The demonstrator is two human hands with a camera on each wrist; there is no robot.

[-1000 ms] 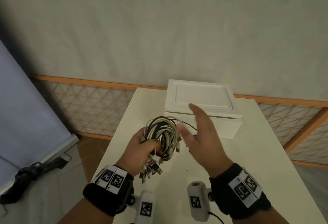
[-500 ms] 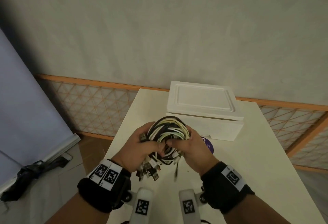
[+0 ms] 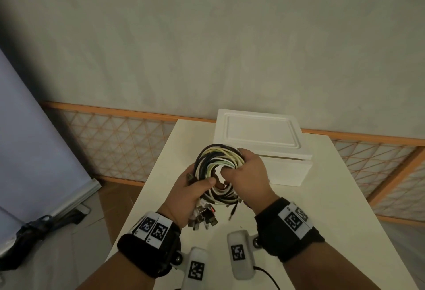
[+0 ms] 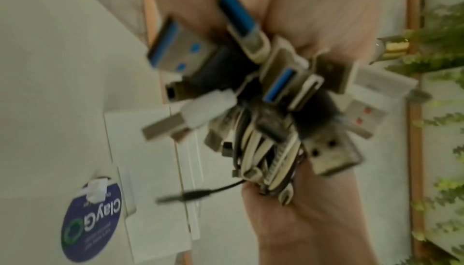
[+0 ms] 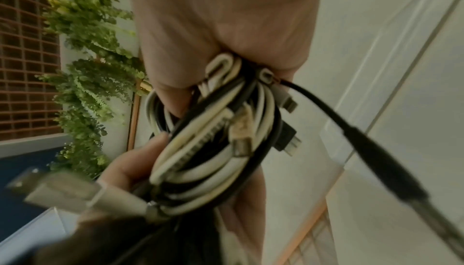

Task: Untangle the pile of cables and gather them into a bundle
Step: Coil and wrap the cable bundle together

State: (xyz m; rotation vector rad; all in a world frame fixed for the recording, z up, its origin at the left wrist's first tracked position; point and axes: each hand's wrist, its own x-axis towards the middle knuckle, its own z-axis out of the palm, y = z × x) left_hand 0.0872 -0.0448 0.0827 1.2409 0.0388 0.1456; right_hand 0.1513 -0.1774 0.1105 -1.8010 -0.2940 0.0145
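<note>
Behind the white table (image 3: 322, 209) there is a plain grey wall, with an orange lattice fence low down. On the far side of the table sits a white box (image 3: 259, 138).

Going from left to right: the left hand (image 3: 190, 194) is closed around the near left side of the cable bundle (image 3: 217, 168), with the thumb pressed over the strands. Lots of USB plugs (image 4: 263, 82) stick out below this hand in a bunch. The bundle is up in the air, between the hands, above the table and in front of the box.

On the right, the right hand (image 3: 249, 179) now grips the far right side of the loop, fingers curled through it. A second ago this hand was open and off the cables; then it came in and grabbed on.

So the cables look wound into one round coil. The job seems nearly done. One thin black plug (image 5: 381, 162) dangles loose and may need tucking in.
</note>
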